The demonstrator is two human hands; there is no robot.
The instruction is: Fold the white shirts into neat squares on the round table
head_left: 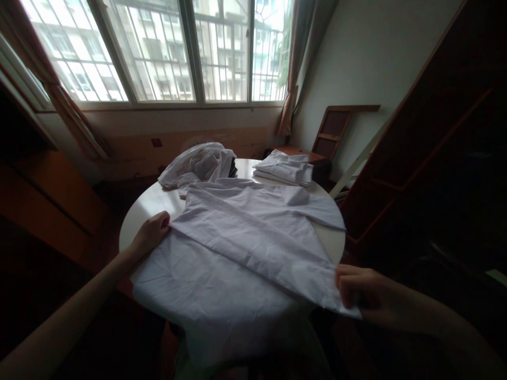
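Note:
A white long-sleeved garment, which looks like a shirt or coat (245,232), lies spread over a round white table (132,221), its lower part hanging over the near edge. One sleeve runs slantwise across the body of the garment. My left hand (156,229) is closed on the fabric at the left, by the sleeve's fold. At the right, beyond the table's edge, my right hand (362,293) pinches the other end of the slanting strip and holds it taut. The second sleeve (327,211) trails toward the table's right rim.
A crumpled heap of white cloth (198,166) sits at the back left of the table, with something dark beside it. Folded white garments (284,168) are stacked at the back right. Behind stand a wooden cabinet (312,154) and barred windows (166,53).

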